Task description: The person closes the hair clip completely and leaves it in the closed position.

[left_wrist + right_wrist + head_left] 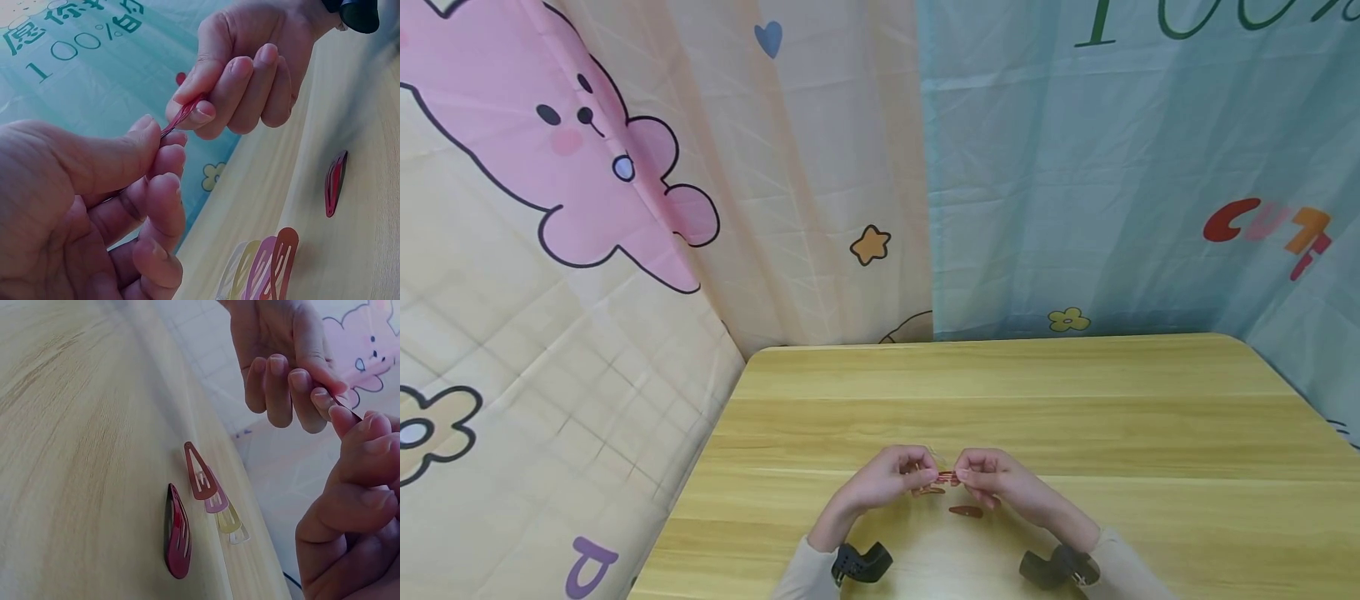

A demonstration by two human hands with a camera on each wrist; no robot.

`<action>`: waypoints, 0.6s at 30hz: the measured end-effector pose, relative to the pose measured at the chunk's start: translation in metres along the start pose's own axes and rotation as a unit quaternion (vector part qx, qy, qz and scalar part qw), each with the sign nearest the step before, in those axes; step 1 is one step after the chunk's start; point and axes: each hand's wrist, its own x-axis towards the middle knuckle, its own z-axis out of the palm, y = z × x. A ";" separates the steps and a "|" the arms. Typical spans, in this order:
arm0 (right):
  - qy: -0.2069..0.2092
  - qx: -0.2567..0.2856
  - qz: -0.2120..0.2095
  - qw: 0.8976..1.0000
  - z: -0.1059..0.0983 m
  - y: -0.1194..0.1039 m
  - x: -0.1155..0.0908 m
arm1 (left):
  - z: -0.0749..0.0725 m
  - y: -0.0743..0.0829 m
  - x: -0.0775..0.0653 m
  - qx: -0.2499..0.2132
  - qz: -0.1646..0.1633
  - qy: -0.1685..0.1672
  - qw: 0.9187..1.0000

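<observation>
A red snap hair clip (182, 116) is stretched between my two hands, raised over the table. The left hand (887, 479) pinches one end between thumb and index finger. At the other end, the right hand (1003, 477) pinches with thumb and index finger; its other fingers curl loosely below. Much of the clip hides behind the fingertips. Below the hands, a dark red snap clip (179, 565) lies alone on the table. Close to it, an overlapping row of snap clips runs from brownish red (207, 495) through pink (217, 506) and yellow (231, 526) to whitish (242, 538).
The wood-grain table (1045, 400) extends behind and to both sides of the hands. Printed curtains hang along its back and sides, with a pink cartoon figure (602, 192) at the left. Each wrist wears a black camera mount, such as the left one (861, 564).
</observation>
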 end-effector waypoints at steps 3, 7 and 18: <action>-0.002 0.002 0.002 1.000 -0.001 0.001 0.000 | 0.000 0.001 0.000 0.000 -0.002 0.000 1.000; -0.008 0.015 -0.001 1.000 -0.002 0.002 0.000 | 0.000 0.001 0.000 -0.005 -0.005 -0.001 1.000; -0.022 0.042 -0.013 0.999 -0.002 0.002 0.000 | 0.000 0.000 0.000 -0.035 -0.006 -0.010 0.999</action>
